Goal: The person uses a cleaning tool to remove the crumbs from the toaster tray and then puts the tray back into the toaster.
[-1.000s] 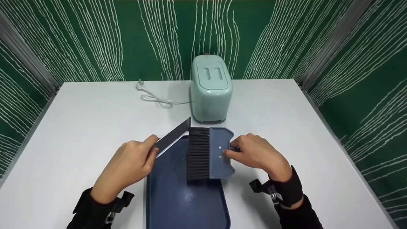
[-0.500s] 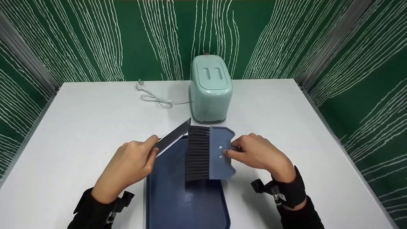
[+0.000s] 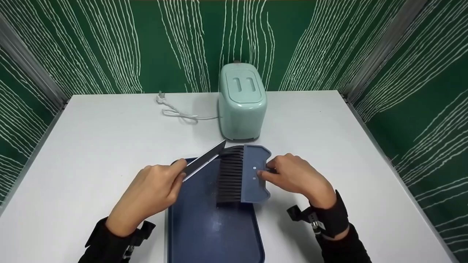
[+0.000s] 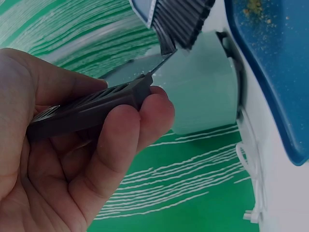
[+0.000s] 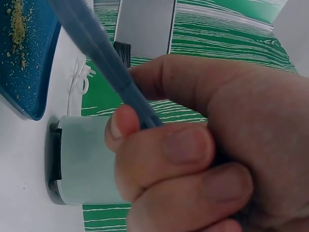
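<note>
My left hand (image 3: 153, 190) grips the dark slotted handle (image 4: 91, 108) of a scraper (image 3: 205, 159), its flat metal blade tilted up over the tray. In my right hand (image 3: 296, 175) is the handle of a blue-grey hand brush (image 3: 254, 186), pinched between thumb and fingers. The brush's black bristles (image 3: 230, 179) point left, and those at the far end bend against the scraper's blade. Below both lies a blue tray (image 3: 215, 237). Yellowish crumbs (image 5: 18, 29) lie on it in the right wrist view; the brush hides them in the head view.
A mint-green toaster (image 3: 243, 118) stands just behind the tray on the white table (image 3: 91, 146). Its white cord and plug (image 3: 179, 113) lie to its left. Green walls (image 3: 182, 44) with white lines enclose the back and sides.
The scraper has shifted a little right and toward me. The brush has tilted slightly, and its far bristles now bend against the blade. Both hands keep their grip.
</note>
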`<state>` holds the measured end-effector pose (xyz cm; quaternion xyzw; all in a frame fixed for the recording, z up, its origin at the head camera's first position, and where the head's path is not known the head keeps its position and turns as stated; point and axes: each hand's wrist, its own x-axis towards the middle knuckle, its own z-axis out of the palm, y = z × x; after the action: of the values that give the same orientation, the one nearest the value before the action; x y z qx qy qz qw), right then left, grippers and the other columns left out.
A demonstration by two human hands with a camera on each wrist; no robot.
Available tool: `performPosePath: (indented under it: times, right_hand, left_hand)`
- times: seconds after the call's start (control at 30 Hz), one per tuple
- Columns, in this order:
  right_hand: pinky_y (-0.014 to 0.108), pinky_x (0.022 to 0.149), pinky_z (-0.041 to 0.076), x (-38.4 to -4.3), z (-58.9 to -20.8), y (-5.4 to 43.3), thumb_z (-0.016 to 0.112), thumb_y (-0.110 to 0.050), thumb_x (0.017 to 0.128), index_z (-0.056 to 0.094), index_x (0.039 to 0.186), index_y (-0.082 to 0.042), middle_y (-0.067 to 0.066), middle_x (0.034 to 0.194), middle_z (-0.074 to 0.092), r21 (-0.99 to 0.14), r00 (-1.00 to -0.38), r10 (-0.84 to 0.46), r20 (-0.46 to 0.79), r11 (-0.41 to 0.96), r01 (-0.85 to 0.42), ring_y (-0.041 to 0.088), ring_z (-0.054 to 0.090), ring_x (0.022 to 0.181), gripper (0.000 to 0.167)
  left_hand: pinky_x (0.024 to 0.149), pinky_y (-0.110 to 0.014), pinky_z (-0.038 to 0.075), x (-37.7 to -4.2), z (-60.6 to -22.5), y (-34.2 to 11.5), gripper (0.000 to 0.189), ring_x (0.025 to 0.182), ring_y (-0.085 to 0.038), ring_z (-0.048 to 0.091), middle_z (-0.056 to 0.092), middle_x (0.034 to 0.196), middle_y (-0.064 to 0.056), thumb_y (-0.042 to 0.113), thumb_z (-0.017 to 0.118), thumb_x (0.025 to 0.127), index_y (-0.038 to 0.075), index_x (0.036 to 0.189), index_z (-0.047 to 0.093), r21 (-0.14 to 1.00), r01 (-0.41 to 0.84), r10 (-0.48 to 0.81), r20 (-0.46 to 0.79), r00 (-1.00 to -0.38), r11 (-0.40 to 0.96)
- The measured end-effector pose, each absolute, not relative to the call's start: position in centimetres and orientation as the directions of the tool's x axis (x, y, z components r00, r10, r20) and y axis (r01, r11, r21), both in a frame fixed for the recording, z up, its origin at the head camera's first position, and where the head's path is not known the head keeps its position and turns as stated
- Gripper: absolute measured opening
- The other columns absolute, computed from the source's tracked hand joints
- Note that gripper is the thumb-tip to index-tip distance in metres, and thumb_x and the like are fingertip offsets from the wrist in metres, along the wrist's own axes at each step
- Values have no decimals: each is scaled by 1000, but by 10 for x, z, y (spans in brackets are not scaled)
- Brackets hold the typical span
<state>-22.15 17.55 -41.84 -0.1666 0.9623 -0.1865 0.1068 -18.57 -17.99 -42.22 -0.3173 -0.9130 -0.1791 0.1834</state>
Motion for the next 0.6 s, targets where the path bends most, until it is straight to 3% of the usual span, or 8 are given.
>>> performPosePath:
  times: [0.17,0.4,0.6]
  right_hand:
    - [29,57,34,-220,-418,174,66,-36,100,49,61,-21,-10,59,41,-410,-905,-382,-188,868,-281,10,42,57,45]
    - [28,57,39,-215,-413,173,65,-37,101,64,65,-21,-10,65,63,-473,-851,-455,-261,829,-298,7,47,55,40]
    - [27,56,35,-211,-403,179,68,-38,101,59,65,-21,-11,60,49,-477,-873,-435,-219,828,-293,7,43,55,41]
  left_hand:
    - [48,-22,24,-185,-421,-179,24,51,-2,26,29,60,13,0,69,96,12,87,51,189,657,523,465,-714,730]
    - [47,-22,20,-186,-423,-180,23,50,-3,23,28,59,13,1,69,97,11,88,51,165,635,513,455,-728,755]
    - [47,-23,21,-188,-423,-182,20,50,-5,25,29,58,11,1,68,97,10,89,52,170,614,504,428,-750,770]
